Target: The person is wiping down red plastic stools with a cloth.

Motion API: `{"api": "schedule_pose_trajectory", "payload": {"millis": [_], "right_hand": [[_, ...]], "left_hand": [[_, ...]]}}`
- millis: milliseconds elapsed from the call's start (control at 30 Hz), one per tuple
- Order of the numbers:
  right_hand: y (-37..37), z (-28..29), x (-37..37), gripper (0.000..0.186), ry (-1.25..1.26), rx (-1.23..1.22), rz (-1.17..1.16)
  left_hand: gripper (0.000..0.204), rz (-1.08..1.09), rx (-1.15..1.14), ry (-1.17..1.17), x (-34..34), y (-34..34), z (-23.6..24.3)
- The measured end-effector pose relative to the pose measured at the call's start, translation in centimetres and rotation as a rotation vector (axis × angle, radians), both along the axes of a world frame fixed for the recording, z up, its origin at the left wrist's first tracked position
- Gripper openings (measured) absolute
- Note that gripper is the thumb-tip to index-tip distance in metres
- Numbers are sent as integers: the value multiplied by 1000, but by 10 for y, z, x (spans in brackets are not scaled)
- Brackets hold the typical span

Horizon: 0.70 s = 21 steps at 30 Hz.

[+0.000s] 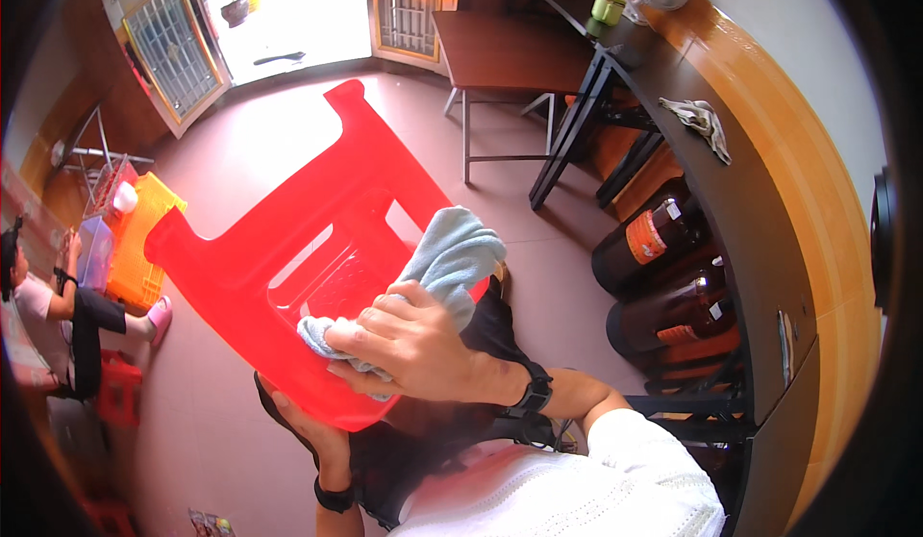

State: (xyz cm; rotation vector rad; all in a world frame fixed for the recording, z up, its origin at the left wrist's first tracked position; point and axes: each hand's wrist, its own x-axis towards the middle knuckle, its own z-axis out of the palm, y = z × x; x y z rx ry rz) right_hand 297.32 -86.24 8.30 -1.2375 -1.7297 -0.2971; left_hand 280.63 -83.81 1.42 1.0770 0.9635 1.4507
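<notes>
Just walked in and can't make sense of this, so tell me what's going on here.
A person holds a red plastic chair tipped up off the floor. Their left hand grips its lower edge from beneath, while the right hand presses a light blue cloth against the seat. Another person sits on the floor at the left, beside an orange crate.

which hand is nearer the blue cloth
Right. The right hand presses the cloth onto the red stool; the left hand grips the stool's lower edge, below the cloth.
</notes>
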Motion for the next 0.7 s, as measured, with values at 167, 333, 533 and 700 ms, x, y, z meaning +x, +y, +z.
{"api": "schedule_pose_trajectory", "payload": {"millis": [167,333,533,700], "right_hand": [[2,-7,13,31,-71,12,78],[-6,-9,57,35,-123,-120,-83],[18,-18,96,33,544,-209,-243],[20,21,107,29,602,-4,-147]], "left_hand": [[55,-45,-65,-172,-26,28,-42],[44,16,-59,-241,-33,35,-42],[41,55,-66,-355,-29,36,-30],[66,-158,204,-175,-48,25,-54]]}}
